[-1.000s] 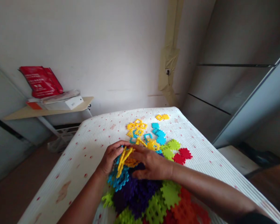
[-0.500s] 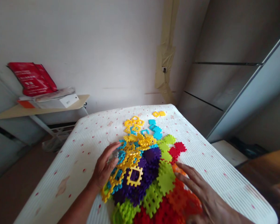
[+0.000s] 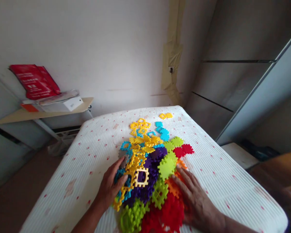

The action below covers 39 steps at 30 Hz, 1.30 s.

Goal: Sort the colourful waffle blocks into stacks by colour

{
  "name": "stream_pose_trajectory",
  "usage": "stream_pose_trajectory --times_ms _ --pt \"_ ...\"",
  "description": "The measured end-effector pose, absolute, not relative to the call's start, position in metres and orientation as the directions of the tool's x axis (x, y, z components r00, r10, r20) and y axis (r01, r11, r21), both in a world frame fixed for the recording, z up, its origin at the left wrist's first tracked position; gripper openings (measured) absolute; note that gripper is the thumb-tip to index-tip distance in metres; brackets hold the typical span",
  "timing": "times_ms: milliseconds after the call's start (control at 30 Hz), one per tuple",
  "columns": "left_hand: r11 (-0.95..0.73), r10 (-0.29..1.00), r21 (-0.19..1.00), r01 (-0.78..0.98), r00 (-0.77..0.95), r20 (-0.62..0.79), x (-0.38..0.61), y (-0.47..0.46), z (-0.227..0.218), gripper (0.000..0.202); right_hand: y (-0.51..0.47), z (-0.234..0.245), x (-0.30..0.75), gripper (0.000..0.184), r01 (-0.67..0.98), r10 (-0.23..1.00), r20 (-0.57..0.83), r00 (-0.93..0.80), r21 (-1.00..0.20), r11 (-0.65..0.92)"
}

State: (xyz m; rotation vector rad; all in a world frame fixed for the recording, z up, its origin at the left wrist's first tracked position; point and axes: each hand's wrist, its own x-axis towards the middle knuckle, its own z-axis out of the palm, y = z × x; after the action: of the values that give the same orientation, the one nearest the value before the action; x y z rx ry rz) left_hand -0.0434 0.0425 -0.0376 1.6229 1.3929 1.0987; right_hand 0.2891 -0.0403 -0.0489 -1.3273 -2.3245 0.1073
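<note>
A heap of toothed plastic building tiles lies on the white spotted cloth, between my two hands. My left hand (image 3: 111, 186) rests against the heap's left side, fingers apart, touching yellow tiles (image 3: 132, 161) and blue ones. On the right, my right hand (image 3: 196, 197) is spread over the orange tiles (image 3: 173, 187) and beside the red tiles (image 3: 162, 213). Purple tiles (image 3: 147, 191) fill the middle, with a pale yellow square frame tile (image 3: 141, 177) on top. A lime green tile (image 3: 167, 165) sits near my right fingertips. Neither hand grips a tile.
Loose yellow tiles (image 3: 166, 115) and light blue tiles (image 3: 163, 133) lie toward the far end of the cloth-covered surface (image 3: 92, 152). At left, a wooden shelf (image 3: 16, 117) carries a white box and a red bag (image 3: 35, 81). A grey cabinet (image 3: 235, 84) stands at right.
My right hand has moved left, pressing the orange and red tiles inward. The lime green tile has shifted left too. My left hand sits slightly lower, and more blue tiles show above it.
</note>
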Motion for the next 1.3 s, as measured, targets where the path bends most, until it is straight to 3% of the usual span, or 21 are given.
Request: stream_pose_trajectory --times_ms 267,500,867,1100,1300 --pt "-0.189 0.975 0.95 0.25 0.161 0.151 -0.038 0.036 -0.038 0.063 0.005 -0.037 0.266 0.074 0.702 0.789 0.393 -0.472 -0.374 0.606" --pt "-0.192 0.979 0.956 0.223 0.106 0.172 -0.029 0.03 -0.034 0.061 0.026 -0.033 0.255 0.073 0.621 0.762 0.457 -0.459 -0.449 0.643" --pt "-0.221 0.973 0.957 0.191 0.112 0.202 -0.015 0.015 -0.036 0.063 0.062 -0.015 0.227 0.068 0.536 0.695 0.606 -0.387 -0.465 0.705" --pt "-0.522 0.853 0.766 0.376 0.204 0.481 -0.007 0.012 -0.034 0.06 0.089 -0.005 0.21 0.07 0.472 0.73 0.57 -0.377 -0.56 0.681" --pt "-0.649 0.76 0.615 0.449 0.345 0.551 0.009 -0.002 -0.028 0.044 0.111 0.001 0.192 0.052 0.41 0.766 0.55 -0.331 -0.648 0.642"
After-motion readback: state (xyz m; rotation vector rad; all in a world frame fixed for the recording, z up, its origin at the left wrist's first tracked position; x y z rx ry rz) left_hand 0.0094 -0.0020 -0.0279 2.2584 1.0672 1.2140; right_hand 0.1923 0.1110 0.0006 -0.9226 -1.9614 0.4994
